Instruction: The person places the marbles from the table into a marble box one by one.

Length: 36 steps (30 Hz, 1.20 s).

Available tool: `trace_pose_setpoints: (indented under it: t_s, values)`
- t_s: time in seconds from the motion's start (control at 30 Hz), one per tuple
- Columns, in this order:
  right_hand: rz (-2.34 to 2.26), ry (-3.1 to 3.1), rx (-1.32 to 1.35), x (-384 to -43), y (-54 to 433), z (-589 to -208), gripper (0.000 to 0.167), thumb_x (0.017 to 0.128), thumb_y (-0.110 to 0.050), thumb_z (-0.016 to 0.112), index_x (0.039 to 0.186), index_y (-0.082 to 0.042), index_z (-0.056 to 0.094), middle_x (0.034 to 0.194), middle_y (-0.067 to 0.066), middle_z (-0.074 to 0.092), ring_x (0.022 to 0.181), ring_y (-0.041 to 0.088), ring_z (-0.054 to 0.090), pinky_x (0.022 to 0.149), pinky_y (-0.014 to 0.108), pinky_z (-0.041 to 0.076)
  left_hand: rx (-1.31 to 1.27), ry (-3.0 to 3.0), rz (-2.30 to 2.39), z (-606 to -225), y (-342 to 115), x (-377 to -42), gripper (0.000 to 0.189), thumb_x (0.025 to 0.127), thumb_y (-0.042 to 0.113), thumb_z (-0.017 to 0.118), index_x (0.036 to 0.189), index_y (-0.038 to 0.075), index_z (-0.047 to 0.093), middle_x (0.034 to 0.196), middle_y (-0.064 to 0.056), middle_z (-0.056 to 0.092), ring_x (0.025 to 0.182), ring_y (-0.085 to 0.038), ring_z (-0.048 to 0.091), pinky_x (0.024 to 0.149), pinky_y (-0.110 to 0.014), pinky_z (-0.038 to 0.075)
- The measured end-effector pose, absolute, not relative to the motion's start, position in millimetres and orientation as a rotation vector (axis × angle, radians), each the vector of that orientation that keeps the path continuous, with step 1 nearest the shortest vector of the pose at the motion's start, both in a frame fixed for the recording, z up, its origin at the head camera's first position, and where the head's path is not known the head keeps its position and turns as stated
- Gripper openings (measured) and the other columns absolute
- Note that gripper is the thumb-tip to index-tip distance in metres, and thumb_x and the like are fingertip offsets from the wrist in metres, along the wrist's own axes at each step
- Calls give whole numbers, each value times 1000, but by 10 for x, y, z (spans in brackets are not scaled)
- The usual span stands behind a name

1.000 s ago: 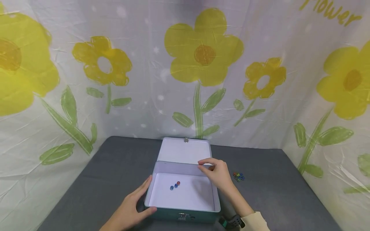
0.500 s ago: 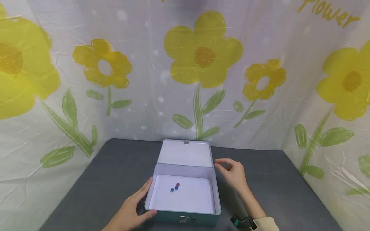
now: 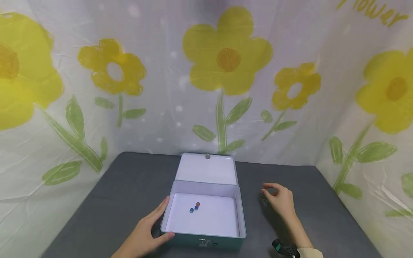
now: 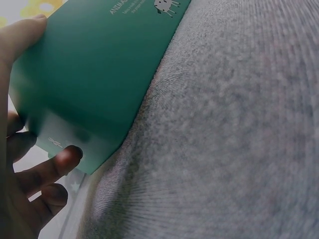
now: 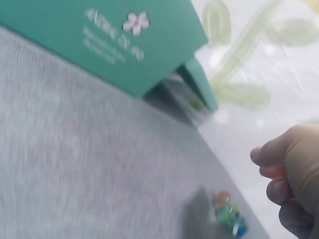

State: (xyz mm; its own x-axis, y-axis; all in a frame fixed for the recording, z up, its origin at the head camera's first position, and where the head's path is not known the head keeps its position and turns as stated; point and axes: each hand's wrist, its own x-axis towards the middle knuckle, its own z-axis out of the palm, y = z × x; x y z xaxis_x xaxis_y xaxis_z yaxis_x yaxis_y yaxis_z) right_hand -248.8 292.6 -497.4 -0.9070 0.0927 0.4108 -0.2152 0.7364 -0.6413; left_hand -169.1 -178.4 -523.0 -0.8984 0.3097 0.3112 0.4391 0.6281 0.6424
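Note:
A green tin box (image 3: 206, 242) with a white inside stands with its hinged lid (image 3: 206, 168) laid back. Two blue marbles (image 3: 191, 210) and a red one (image 3: 198, 204) lie close together on its floor. My left hand (image 3: 146, 229) rests at the box's near left corner, fingers along the side and thumb at the front edge. To the right of the box, my right hand (image 3: 280, 200) hovers over a small pile of coloured marbles (image 5: 229, 214), partly hiding it in the head view. Its fingers are loosely bent, and nothing shows between thumb and index finger.
Dark grey cloth (image 3: 138, 179) covers the table. A white curtain (image 3: 161, 107) with yellow flowers hangs behind and at both sides. The box's metal clasp (image 3: 204, 242) sits on its front wall.
My right hand has moved from above the box's right part out to the right, over the marble pile. The left hand, the box and the marbles inside stay in place.

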Motion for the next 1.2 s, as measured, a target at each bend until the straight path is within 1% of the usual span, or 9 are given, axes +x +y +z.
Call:
trace_pose_setpoints:
  t_s: [0.07,0.2,0.3,0.43,0.6,0.77,0.97,1.1,1.2]
  values:
    - [975,-2549,87,-2484,2987,-5007,23,93,-9,81,115,-2,80,100,17,80,46,2,56,41,24,36,-640,-2666,-1116,-5248,-1785,-1707,100,89,42,86,169,21,31,170,-5,38,149,-28,41,109,-54,52]
    - [962,-2562,78,-2509,3044,-5077,22,93,-5,80,114,0,79,100,18,80,41,1,48,41,23,35,-655,-2638,-1109,-5265,-1791,-1740,101,88,41,87,169,23,30,170,-5,38,149,-25,41,108,-51,54]
    - [957,-2560,70,-2528,3060,-5120,20,94,-2,78,114,1,80,101,19,80,37,2,38,41,23,32,-656,-2629,-1104,-5257,-1793,-1753,102,88,43,87,169,23,30,170,-6,39,149,-24,40,108,-52,53]
    - [948,-2564,56,-2516,3084,-5151,19,94,-1,78,113,1,80,100,19,80,37,3,35,40,23,30,-671,-2615,-1085,-5247,-1786,-1762,102,87,43,87,169,21,31,169,-9,40,149,-21,39,108,-53,53]
    - [941,-2563,61,-2499,3098,-5187,18,92,-3,80,110,0,81,96,17,80,37,1,38,40,23,32,-673,-2600,-1057,-5255,-1796,-1739,102,86,44,88,168,21,33,168,-6,42,149,-15,40,106,-52,55]
    - [936,-2535,60,-2487,3107,-5216,17,91,-3,81,107,0,81,97,18,80,38,1,43,40,23,34,-656,-2629,-1075,-5239,-1778,-1717,101,87,46,87,168,21,33,169,-1,40,148,-24,43,105,-55,55]
    - [915,-2561,28,-2514,3099,-5257,17,92,-3,79,108,0,81,104,21,79,42,4,48,43,23,38,-612,-2694,-1137,-5211,-1762,-1693,100,88,46,86,169,24,31,170,-2,38,148,-37,45,106,-61,52]
    - [845,-2574,11,-2547,3071,-5276,15,93,-3,77,108,1,81,105,23,79,44,4,43,44,24,34,-596,-2701,-1131,-5205,-1773,-1697,100,88,49,85,169,24,32,169,-2,39,148,-37,46,106,-62,51]
    - [806,-2554,7,-2575,3054,-5271,13,92,-4,78,104,1,82,103,22,79,44,2,32,43,23,29,-607,-2677,-1128,-5209,-1775,-1711,100,87,48,86,168,21,34,169,-2,39,148,-35,45,107,-59,52]
